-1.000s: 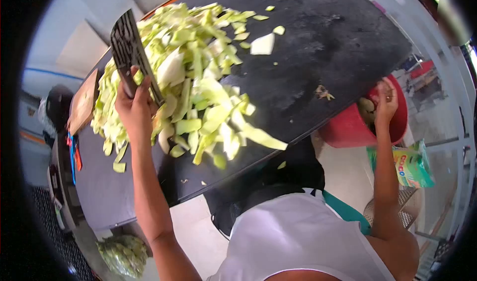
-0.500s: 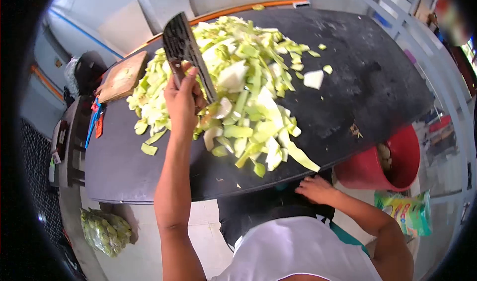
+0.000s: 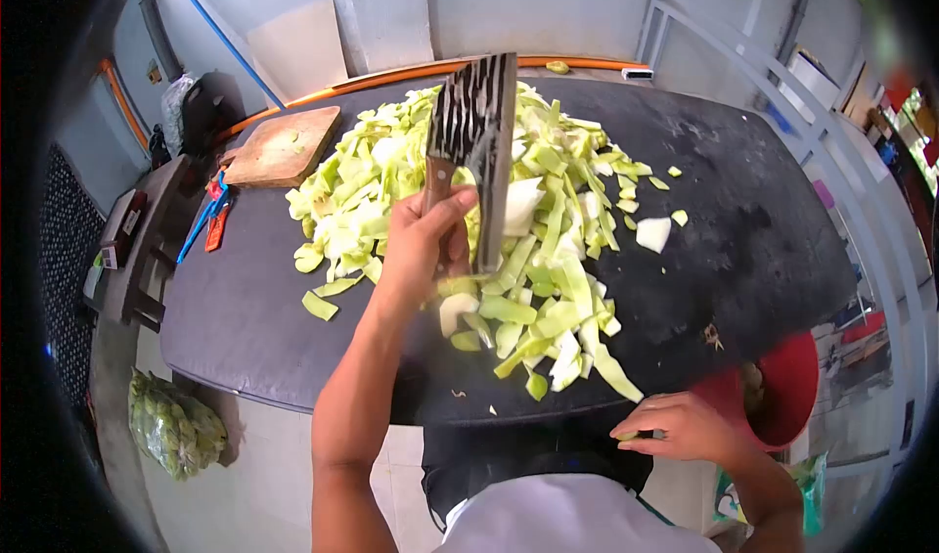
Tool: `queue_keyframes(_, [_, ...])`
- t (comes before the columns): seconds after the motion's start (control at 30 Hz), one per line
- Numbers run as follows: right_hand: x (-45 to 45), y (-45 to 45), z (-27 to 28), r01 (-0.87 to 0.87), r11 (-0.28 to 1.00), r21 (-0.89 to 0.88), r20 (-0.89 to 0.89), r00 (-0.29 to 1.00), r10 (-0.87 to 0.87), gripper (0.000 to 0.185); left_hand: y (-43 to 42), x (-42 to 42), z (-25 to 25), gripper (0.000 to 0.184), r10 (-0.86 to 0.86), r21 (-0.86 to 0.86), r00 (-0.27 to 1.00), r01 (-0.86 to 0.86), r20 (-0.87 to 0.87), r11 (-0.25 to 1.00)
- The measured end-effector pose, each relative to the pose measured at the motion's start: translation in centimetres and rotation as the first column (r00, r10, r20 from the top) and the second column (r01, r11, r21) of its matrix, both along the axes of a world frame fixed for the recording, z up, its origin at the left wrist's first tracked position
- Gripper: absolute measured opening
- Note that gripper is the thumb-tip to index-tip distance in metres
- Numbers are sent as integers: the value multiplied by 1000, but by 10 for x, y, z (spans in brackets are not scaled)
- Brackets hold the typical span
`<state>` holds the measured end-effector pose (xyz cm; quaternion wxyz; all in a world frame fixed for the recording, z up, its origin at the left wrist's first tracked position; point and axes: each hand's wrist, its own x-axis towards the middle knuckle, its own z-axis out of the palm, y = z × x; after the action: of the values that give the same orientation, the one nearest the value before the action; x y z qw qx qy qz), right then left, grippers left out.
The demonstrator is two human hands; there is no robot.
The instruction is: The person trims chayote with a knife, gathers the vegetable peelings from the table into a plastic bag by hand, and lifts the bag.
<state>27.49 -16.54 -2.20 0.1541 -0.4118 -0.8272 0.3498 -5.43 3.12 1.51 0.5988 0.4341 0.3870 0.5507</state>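
My left hand [image 3: 427, 235] is closed round the brown wooden handle of a cleaver [image 3: 471, 113], whose broad, dark-streaked blade points up. Behind and below it spreads a large heap of pale green vegetable peelings [image 3: 377, 176], with longer strips toward the table's front edge. My right hand [image 3: 677, 426] is just off that edge, near my lap, with its fingers bent together; a small greenish bit seems to show at the fingertips, but I cannot make it out. A white vegetable chunk [image 3: 653, 233] lies apart on the dark table [image 3: 729, 289].
At the back left lie a wooden cutting board [image 3: 284, 147] and blue-and-orange tools [image 3: 210, 222]. A red tub [image 3: 790, 397] stands on the floor at right. A clear bag of green vegetables [image 3: 174, 426] sits on the floor at left. Grey rails [image 3: 861, 191] run along the right side.
My left hand has moved right with the cleaver. My right hand has come up and right from my lap toward the table edge. The view has tilted upward.
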Motion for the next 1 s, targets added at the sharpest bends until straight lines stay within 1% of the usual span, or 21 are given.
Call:
queue_keyframes(0.07, [-8,27,20,-25,965,259,46,999,14,21,1,-2,-5,17,-72,-70,994,78,77,995])
queue_keyframes(0.1, [-11,40,22,-42,924,381,67,998,18,22,-4,-1,1,17,-109,-117,983,127,148,985])
queue_keyframes(0.13, [-12,55,14,-90,882,463,133,991,32,21,-6,-1,4,17,-115,-125,982,135,151,983])
queue_keyframes(0.23, [-15,98,3,-153,867,475,160,983,86,22,-4,-2,5,27,-129,-146,983,148,131,978])
queue_keyframes(0.27, [-13,115,-2,-164,824,543,153,984,95,30,-2,-6,2,28,-155,-158,971,184,181,970])
queue_keyframes(0.3, [-16,131,5,-161,823,544,186,980,69,34,-1,-9,6,28,-177,-202,937,244,300,949])
queue_keyframes(0.37, [-25,159,38,-160,833,530,252,967,25,42,5,-13,-1,31,-222,-227,883,336,414,914])
queue_keyframes(0.4, [-22,170,50,-161,874,459,250,967,47,57,10,-13,-4,33,-235,-228,859,367,455,902])
queue_keyframes(0.43, [-24,181,53,-18,951,310,-39,999,31,59,13,-12,-9,32,-254,-224,830,405,496,886])
queue_keyframes(0.47, [-27,192,53,83,990,116,-308,950,-43,61,15,-10,-8,31,-259,-244,812,434,524,867])
queue_keyframes(0.5, [-29,198,59,135,986,-101,-530,831,-168,64,15,-7,-6,30,-266,-259,789,467,553,845])
queue_keyframes(0.53, [-50,204,78,191,897,-398,-708,559,-433,72,14,-1,-6,27,-286,-242,757,501,588,831])
queue_keyframes(0.57, [-58,220,89,152,880,-450,-728,508,-461,76,13,4,1,26,-290,-266,757,517,586,813])
queue_keyframes(0.63, [-71,231,104,-180,734,-655,-746,305,-592,78,9,12,10,27,-249,-375,779,522,575,766])
queue_keyframes(0.7, [-73,227,110,-332,605,-724,-690,319,-650,78,1,17,26,28,-164,-423,785,481,597,768])
queue_keyframes(0.73, [-67,221,119,-230,590,-774,-625,423,-656,73,-3,13,38,27,-130,-443,799,451,587,775])
queue_keyframes(0.83, [-36,195,136,115,684,-721,-512,576,-637,67,-13,-8,72,27,75,-553,964,81,255,829])
queue_keyframes(0.87, [-20,185,140,217,709,-671,-478,605,-637,65,-17,-22,80,26,78,-535,997,-73,-13,842])
queue_keyframes(0.93, [16,163,151,392,725,-566,-398,640,-657,61,-31,-53,85,24,214,-484,917,-364,-336,796])
queue_keyframes(0.97, [33,152,158,467,718,-517,-353,648,-675,60,-42,-73,73,22,297,-325,831,-476,-471,817])
queue_keyframes(1.0, [50,141,166,500,714,-490,-344,641,-686,58,-56,-95,61,21,389,-197,705,-596,-593,779])
